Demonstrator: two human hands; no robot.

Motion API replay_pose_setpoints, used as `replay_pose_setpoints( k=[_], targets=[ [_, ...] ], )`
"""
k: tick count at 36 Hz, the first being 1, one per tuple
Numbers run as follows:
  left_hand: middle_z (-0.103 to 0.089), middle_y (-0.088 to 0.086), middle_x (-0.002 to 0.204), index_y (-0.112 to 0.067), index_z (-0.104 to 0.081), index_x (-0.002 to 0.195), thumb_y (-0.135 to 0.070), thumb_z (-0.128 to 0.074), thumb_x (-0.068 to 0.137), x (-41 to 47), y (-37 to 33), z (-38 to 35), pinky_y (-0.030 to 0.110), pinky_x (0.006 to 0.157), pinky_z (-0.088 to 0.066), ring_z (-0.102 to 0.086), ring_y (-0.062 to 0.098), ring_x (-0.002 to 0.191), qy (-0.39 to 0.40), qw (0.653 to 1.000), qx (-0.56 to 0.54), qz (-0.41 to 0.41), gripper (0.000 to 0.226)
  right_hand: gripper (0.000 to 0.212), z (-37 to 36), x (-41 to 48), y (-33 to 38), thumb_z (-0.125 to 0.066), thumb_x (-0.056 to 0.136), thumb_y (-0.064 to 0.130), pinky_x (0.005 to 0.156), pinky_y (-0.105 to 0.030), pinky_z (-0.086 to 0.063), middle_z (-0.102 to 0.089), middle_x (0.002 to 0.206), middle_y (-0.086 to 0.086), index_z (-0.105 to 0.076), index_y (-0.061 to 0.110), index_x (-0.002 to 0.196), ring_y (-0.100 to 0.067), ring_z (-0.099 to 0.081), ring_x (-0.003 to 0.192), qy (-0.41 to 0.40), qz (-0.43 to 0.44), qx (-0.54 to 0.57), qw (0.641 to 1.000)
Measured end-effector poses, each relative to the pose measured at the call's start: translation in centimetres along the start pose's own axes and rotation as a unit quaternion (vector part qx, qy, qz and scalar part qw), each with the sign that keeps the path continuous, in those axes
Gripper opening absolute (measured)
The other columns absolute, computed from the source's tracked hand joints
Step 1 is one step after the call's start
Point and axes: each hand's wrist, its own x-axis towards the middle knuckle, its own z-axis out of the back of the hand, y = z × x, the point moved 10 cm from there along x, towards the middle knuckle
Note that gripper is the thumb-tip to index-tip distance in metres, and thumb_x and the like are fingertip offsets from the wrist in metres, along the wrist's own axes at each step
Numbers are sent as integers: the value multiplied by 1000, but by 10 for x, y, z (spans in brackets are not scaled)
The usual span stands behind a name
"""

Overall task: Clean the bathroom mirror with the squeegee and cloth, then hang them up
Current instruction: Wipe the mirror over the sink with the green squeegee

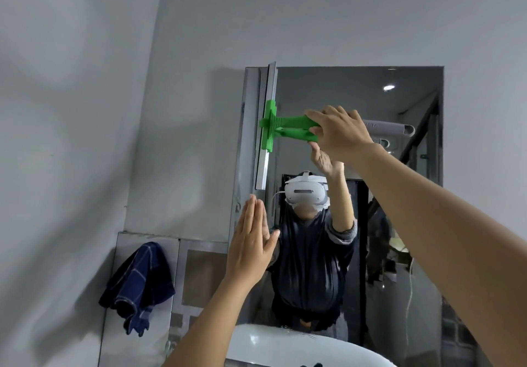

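Forearms fill my near view. My right hand (339, 131) is wrapped around the green handle of the squeegee (269, 125), its blade reaching out beyond my fingertips, upright against the left edge of the mirror (356, 95) (probably placed to start a sideways pass). Below it, my left hand (251, 245) is spread flat, holding nothing, seemingly bracing near the frame. Lower left of that hand, the cloth (139, 284) hangs on the wall.

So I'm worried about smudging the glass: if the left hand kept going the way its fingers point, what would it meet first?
Probably the lower end of the squeegee blade, just above the left hand fingertips, at the mirror's left edge. Depth is unclear, so it might touch the glass first.
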Motion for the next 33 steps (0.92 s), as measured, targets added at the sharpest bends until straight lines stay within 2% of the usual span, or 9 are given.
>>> replay_pose_setpoints(
  k=[3, 8, 19, 21, 24, 30, 33],
  targets=[
    [4, 1, 155, -12, -5, 147, -41, -47, 92, 0, 0, 0, 34, 114, -24, -1, 14, 143, 0, 1000, -4, 7, 75, 33, 5, -6, -11, -39, 96, 22, 94, -40, -30, -54, 120, -8, -46, 24, 128, -28, -45, 115, 3, -8, -7, 1000],
    [1, 2, 156, -11, -7, 147, -50, -34, 89, 0, 0, 0, 35, 113, -25, -4, 16, 143, 0, 1000, 2, 10, 75, 35, 13, -17, -29, -41, 96, 22, 96, -42, -30, -54, 120, -9, -44, 24, 130, -29, -45, 117, 16, -23, -9, 1000],
    [-1, 5, 157, -12, -7, 147, -55, -30, 88, 2, 7, -7, 44, 104, -40, -8, 19, 143, 21, 999, 3, 45, 76, 37, 27, -55, -82, -40, 97, 23, 97, -41, -28, -54, 122, -11, -41, 21, 134, -28, -43, 120, 18, -87, -1, 996],
    [-5, 7, 156, -10, -9, 146, -56, -27, 89, 3, 4, -5, 44, 108, -35, -12, 22, 143, 18, 999, 2, 43, 76, 36, 30, -62, -91, -40, 97, 23, 96, -41, -29, -54, 120, -11, -41, 21, 133, -29, -43, 119, 13, -99, -2, 995],
    [-18, 15, 153, -1, -23, 142, -48, -30, 86, 4, -7, 3, 42, 114, -20, -17, 28, 141, 16, 999, -23, 45, 73, 33, 32, -74, -104, -41, 97, 22, 93, -42, -31, -54, 114, -12, -43, 19, 129, -30, -45, 114, 12, -116, 1, 993],
    [-17, 13, 153, -4, -19, 144, -58, -18, 88, 5, 6, -10, 35, 113, -17, -16, 26, 141, 19, 998, 6, 61, 78, 34, 33, -89, -124, -39, 97, 21, 92, -42, -31, -54, 115, -13, -41, 20, 130, -32, -46, 114, 22, -134, -1, 991],
    [-18, 14, 153, -2, -19, 143, -57, -19, 88, 6, 5, -10, 38, 113, -19, -17, 28, 141, 22, 998, 7, 61, 78, 33, 35, -96, -131, -39, 97, 20, 91, -42, -32, -54, 116, -12, -41, 20, 130, -31, -47, 112, 19, -138, 0, 990]
  ],
)
